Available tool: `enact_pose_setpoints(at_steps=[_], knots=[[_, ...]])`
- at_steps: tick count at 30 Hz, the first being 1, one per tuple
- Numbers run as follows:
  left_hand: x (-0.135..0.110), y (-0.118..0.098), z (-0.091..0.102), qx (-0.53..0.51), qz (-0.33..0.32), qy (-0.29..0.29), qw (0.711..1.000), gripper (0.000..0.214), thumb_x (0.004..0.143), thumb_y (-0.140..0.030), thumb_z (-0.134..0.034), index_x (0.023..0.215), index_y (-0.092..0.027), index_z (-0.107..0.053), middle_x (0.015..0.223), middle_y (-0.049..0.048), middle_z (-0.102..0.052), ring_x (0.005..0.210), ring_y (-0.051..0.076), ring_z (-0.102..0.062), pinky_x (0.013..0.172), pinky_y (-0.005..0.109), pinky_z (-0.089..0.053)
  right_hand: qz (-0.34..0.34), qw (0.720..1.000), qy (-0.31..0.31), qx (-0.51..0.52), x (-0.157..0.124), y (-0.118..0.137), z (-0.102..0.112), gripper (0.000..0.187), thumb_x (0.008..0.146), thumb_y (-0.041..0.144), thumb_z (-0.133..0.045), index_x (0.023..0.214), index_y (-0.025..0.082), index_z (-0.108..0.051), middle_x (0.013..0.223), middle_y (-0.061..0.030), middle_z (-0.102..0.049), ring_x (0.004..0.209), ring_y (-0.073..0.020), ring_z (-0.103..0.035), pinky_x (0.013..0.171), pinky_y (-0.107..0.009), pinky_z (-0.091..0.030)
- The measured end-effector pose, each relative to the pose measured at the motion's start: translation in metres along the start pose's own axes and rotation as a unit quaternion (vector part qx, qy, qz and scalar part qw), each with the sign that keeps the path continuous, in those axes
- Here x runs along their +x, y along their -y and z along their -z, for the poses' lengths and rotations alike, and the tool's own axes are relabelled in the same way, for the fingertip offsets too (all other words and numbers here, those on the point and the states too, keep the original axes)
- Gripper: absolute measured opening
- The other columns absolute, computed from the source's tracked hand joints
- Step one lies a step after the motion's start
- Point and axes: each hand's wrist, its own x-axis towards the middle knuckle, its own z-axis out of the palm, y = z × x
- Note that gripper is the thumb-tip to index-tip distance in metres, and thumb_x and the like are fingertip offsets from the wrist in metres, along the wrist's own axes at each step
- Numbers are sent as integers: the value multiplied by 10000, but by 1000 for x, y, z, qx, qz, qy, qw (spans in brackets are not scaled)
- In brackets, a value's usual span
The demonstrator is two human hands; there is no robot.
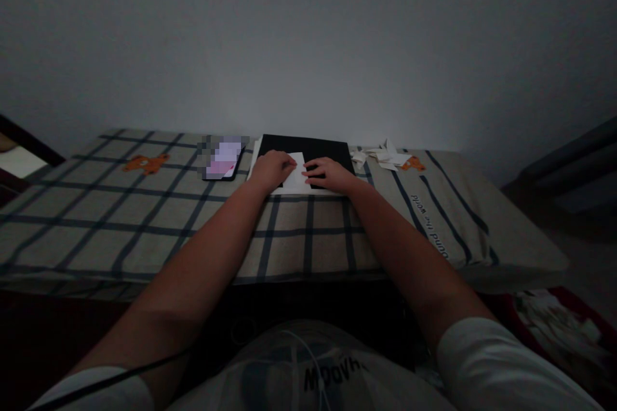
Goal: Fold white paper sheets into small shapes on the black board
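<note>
A small white sheet of paper lies on a flat black cover or board. My left hand is at the paper's left side, its fingers bent together with the tips at the upper edge of the sheet. From the right, my right hand reaches in with fingers stretched and slightly apart. Its fingertips are at the paper's right edge, and the palm rests over the black surface. Beneath the black cover, white edges show at the left and front.
A phone with a lit, partly blurred screen lies to the left. Folded white paper pieces sit to the right. A checked cloth with orange bear figures covers the table, which stands against a grey wall. A red container holds crumpled pale material at lower right.
</note>
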Motion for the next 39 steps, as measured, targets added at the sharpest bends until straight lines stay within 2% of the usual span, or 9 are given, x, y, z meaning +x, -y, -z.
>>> enact_pose_setpoints(at_steps=[4,9,12,15,19,26,30,35,39], knots=[[-1,1,2,-1,-3,27,1000,284,872,-364,-602,1091,-227,-719,1108,50,-711,1060,248,-602,881,361,-467,-3,1000,1,5,-1,0,1,289,888,379,-645,1157,301,-716,1355,-60,-600,1278,-268,-493,1058,-491,-384],[-5,7,6,13,-26,85,996,519,814,-525,-644,1253,-250,-639,1326,46,-619,1228,272,-526,1001,384,-413,-3,1000,8,12,-2,1,2,288,895,376,-636,1165,309,-710,1358,-54,-597,1282,-267,-487,1063,-502,-371],[-8,4,9,24,-35,118,992,660,758,-607,-663,1321,-269,-587,1403,47,-559,1282,296,-480,1022,406,-395,-4,1000,7,9,-1,-1,0,286,899,375,-631,1162,298,-712,1358,-55,-597,1280,-266,-486,1060,-498,-372],[-9,0,11,37,-34,125,991,734,722,-638,-679,1344,-267,-559,1432,62,-528,1287,318,-466,1022,441,-383,-3,1000,2,12,-1,-2,-1,285,895,377,-635,1158,300,-714,1351,-55,-603,1282,-263,-485,1063,-496,-369],[-9,-1,8,40,-24,107,993,672,737,-603,-685,1303,-256,-582,1378,68,-567,1239,317,-489,986,433,-394,-4,1000,-1,16,-2,-1,-1,287,890,382,-644,1160,314,-712,1350,-58,-603,1277,-258,-491,1070,-490,-364],[-1,8,0,5,-12,60,998,383,847,-449,-634,1179,-259,-657,1217,46,-641,1118,252,-547,909,366,-417,-6,1000,1,7,-2,2,1,292,890,375,-646,1163,296,-712,1352,-59,-603,1274,-257,-489,1073,-485,-368],[1,6,-2,6,-10,33,999,260,890,-370,-581,1091,-261,-705,1145,39,-675,1078,243,-567,877,362,-428,-5,1000,1,-3,-1,2,1,289,888,377,-646,1161,307,-711,1353,-57,-601,1273,-260,-495,1066,-492,-378],[-1,-2,0,41,-15,16,999,283,920,-382,-525,1086,-248,-712,1184,46,-686,1086,254,-575,896,378,-430,-7,1000,2,1,-1,3,1,288,886,371,-650,1159,305,-714,1354,-60,-601,1277,-269,-493,1063,-499,-383],[-5,-4,4,56,-58,33,996,288,932,-360,-493,1020,-243,-741,1144,34,-716,1081,245,-595,920,374,-434,-2,1000,7,-1,-2,5,4,299,890,365,-644,1166,274,-714,1351,-73,-602,1267,-268,-501,1063,-483,-388]])
